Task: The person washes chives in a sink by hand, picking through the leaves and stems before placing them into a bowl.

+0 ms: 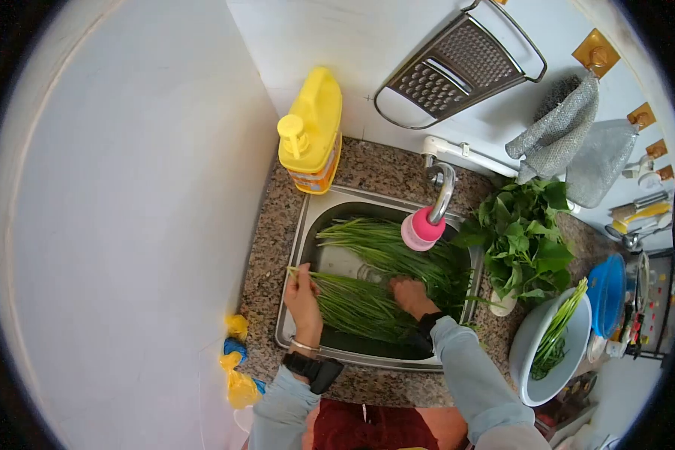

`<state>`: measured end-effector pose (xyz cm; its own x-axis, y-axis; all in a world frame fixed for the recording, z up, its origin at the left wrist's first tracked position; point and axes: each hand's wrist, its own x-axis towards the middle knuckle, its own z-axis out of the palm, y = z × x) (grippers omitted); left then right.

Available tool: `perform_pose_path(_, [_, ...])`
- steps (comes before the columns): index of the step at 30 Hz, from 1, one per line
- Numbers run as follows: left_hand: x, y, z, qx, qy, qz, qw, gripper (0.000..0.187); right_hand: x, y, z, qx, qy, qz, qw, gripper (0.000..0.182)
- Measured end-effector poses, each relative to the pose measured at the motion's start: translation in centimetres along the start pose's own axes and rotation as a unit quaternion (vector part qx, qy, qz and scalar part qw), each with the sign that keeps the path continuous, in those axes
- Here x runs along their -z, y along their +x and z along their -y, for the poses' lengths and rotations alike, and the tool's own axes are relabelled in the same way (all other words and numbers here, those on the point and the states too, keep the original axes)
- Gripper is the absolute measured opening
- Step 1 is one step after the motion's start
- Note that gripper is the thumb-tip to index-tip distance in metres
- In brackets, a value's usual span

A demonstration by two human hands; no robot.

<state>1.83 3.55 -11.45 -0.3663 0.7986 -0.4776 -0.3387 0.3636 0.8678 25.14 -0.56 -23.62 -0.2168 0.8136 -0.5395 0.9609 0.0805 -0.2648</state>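
left hand [302, 301] curled, right hand [412, 296] apart

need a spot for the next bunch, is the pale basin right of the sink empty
No, the pale basin has long green stalks lying in it.

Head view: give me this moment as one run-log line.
left hand: at pale ends of near green bunch | right hand: in sink, grip unclear | far bunch: in sink | bowl: holds greens
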Motion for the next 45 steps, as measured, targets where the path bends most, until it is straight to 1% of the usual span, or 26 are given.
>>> perform_pose_path(2, [0.3,-0.3,-0.9,-0.011,0.003,-0.021,1.000,0.022,1.2,-0.2,0.3,-0.037,-0.070,0.105,0.991,0.019])
perform_pose_path(4, [1.4,-0.6,-1.6,-0.037,-0.031,-0.052,0.997,0.021,1.2,-0.4,-0.2,-0.024,-0.078,0.110,0.991,0.017])
perform_pose_path(6, [2.3,-0.9,-3.1,-0.055,-0.012,-0.049,0.997,0.022,1.1,-1.1,-0.7,-0.013,-0.085,0.113,0.990,0.017])
perform_pose_path(8, [2.6,-1.5,-4.9,-0.110,-0.023,-0.056,0.992,0.025,0.8,-1.8,-0.8,0.042,-0.111,0.025,0.993,0.016])
perform_pose_path(12, [4.2,-1.9,-5.0,-0.098,-0.040,-0.010,0.994,0.026,3.3,-1.2,0.9,-0.006,-0.029,0.000,1.000,0.015])
perform_pose_path(14, [4.3,-2.5,-4.9,-0.085,-0.077,0.003,0.993,0.026,4.8,-0.9,2.2,0.036,0.079,-0.143,0.986,0.017])
perform_pose_path(17, [4.1,-3.5,-4.9,-0.075,-0.108,0.019,0.991,0.026,5.8,0.3,3.5,0.056,0.082,-0.179,0.979,0.018])
perform_pose_path(18, [4.2,-3.8,-4.8,-0.076,-0.102,0.024,0.992,0.026,5.2,0.9,3.5,0.058,0.085,-0.179,0.978,0.018])
perform_pose_path(20, [4.4,-4.2,-4.4,-0.066,-0.092,0.031,0.993,0.025,3.3,2.5,3.2,-0.012,0.014,-0.070,0.997,0.018])
perform_pose_path(24, [4.7,-4.4,-2.8,-0.024,-0.086,0.049,0.995,0.025,2.0,2.3,3.2,-0.038,-0.077,-0.059,0.995,0.017])
perform_pose_path(25, [4.3,-4.8,-3.0,0.002,-0.039,0.030,0.999,0.026,2.0,2.0,3.0,-0.005,-0.036,-0.105,0.994,0.018])
perform_pose_path(26, [4.0,-4.9,-2.6,0.002,-0.042,0.028,0.999,0.026,2.1,1.9,2.8,0.029,0.004,-0.150,0.988,0.019])
perform_pose_path(27, [3.9,-4.8,-1.7,0.016,-0.019,0.040,0.999,0.028,3.1,1.4,3.2,0.030,0.001,-0.148,0.988,0.019])
perform_pose_path(29, [3.7,-4.3,0.7,0.032,0.018,0.069,0.997,0.032,6.6,-0.5,4.8,0.048,0.187,-0.158,0.968,0.018])
perform_pose_path(30, [3.1,-4.3,1.0,0.033,0.016,0.069,0.997,0.032,7.6,-1.2,5.6,0.047,0.184,-0.158,0.969,0.018])
perform_pose_path(32, [1.5,-4.1,1.3,0.078,0.043,0.111,0.990,0.034,8.9,-1.9,7.2,0.094,0.269,-0.140,0.948,0.017])
perform_pose_path(33, [0.6,-4.1,1.9,0.096,0.029,0.108,0.989,0.036,8.8,-1.9,7.8,0.093,0.268,-0.140,0.949,0.017])
perform_pose_path(35, [-0.4,-3.7,2.7,0.107,0.040,0.113,0.987,0.035,8.5,-1.9,8.9,0.165,0.264,-0.182,0.933,0.016])
perform_pose_path(36, [-0.7,-3.5,3.1,0.118,0.052,0.118,0.985,0.033,8.2,-1.9,9.1,0.163,0.265,-0.184,0.932,0.016])
perform_pose_path(38, [-0.7,-3.0,3.5,0.109,0.064,0.102,0.987,0.032,7.1,-1.5,9.1,0.185,0.240,-0.176,0.937,0.015])
perform_pose_path(39, [-0.3,-2.7,3.4,0.091,0.065,0.068,0.991,0.029,6.1,-1.1,8.6,0.184,0.240,-0.177,0.937,0.015])
perform_pose_path(40, [-0.1,-2.5,2.9,0.073,0.066,0.034,0.995,0.026,4.8,-0.7,7.7,0.167,0.218,-0.189,0.943,0.014])
perform_pose_path(41, [0.5,-2.5,2.3,0.032,0.065,0.039,0.997,0.027,3.5,-0.4,6.6,0.148,0.197,-0.201,0.948,0.012])
perform_pose_path(42, [1.0,-2.5,1.3,0.033,0.066,0.040,0.996,0.027,3.0,-0.2,5.3,0.146,0.198,-0.200,0.948,0.012])
perform_pose_path(44, [2.2,-2.4,-0.9,-0.027,0.053,0.005,0.998,0.028,2.4,0.0,2.5,0.106,0.098,-0.170,0.975,0.012])
perform_pose_path(45, [3.0,-2.3,-1.8,-0.028,0.053,0.005,0.998,0.028,1.8,0.2,1.3,0.107,0.098,-0.171,0.975,0.012])
